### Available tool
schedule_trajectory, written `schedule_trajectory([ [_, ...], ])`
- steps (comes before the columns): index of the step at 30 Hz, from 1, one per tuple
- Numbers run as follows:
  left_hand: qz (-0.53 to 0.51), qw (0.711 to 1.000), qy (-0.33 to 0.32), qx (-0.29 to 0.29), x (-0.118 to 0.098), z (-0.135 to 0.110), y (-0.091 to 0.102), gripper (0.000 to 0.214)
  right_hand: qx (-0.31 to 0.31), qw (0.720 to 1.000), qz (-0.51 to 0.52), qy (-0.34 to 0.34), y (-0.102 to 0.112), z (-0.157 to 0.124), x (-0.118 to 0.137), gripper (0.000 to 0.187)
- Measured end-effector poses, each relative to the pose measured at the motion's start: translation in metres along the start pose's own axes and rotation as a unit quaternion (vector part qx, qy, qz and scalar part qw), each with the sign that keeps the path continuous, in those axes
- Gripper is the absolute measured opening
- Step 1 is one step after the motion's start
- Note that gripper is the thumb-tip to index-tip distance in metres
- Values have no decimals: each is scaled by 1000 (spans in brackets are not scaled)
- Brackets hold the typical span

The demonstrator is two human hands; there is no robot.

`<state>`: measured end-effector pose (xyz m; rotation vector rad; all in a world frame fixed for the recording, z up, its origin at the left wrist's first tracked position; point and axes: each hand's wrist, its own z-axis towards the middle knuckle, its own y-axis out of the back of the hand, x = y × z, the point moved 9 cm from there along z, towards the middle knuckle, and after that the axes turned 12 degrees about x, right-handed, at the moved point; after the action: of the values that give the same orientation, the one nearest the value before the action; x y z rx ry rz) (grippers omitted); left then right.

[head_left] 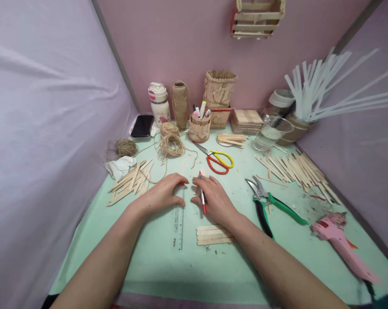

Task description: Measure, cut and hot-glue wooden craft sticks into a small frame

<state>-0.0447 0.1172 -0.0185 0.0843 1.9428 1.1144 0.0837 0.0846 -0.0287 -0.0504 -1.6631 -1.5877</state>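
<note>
My left hand [163, 194] lies palm down on a clear plastic ruler [178, 219], fingers pressed on its upper part. My right hand [213, 198] grips a red pen [202, 195], tip pointing away from me, beside a wooden craft stick [197, 182] that lies next to the ruler. Three craft sticks [213, 235] lie side by side just under my right wrist, on the mint-green table [148, 262].
Red-and-yellow scissors [218, 161] and green-handled cutters [267, 204] lie right of my hands, a pink glue gun [341, 246] farther right. Stick piles lie left [131, 182] and right [296, 169]. Twine [170, 141], phone [142, 125], bottle, pen holder [199, 126] and glass [271, 133] stand at the back.
</note>
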Motion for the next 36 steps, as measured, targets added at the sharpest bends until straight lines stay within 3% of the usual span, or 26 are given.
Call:
schedule_trajectory([
  [6, -107, 994, 7, 15, 12, -6, 7, 43, -39, 999, 20, -25, 5, 0, -11, 29],
  [12, -188, 981, 29, 36, 23, -11, 15, 34, -73, 997, 18, 7, 11, -5, -6, 27],
  [15, -163, 986, 21, 28, 17, -7, 11, 24, -84, 996, 10, 13, 10, -9, -6, 26],
  [19, -106, 994, 10, -28, 9, -5, 12, 21, -93, 995, 11, 30, 8, -15, -6, 26],
  [25, 64, 991, 30, -110, 6, -11, 30, 14, -128, 991, 25, 26, 17, -19, -4, 25],
  [31, 101, 989, 4, -110, 6, -4, 26, 24, -145, 987, 61, -42, 53, -43, 7, 20],
  [33, 119, 988, 3, -103, 9, -1, 24, 27, -131, 985, 77, -82, 72, -56, -3, 24],
  [36, 128, 986, -1, -103, 12, 3, 23, 30, -150, 973, 15, -174, 123, -85, -40, 21],
])
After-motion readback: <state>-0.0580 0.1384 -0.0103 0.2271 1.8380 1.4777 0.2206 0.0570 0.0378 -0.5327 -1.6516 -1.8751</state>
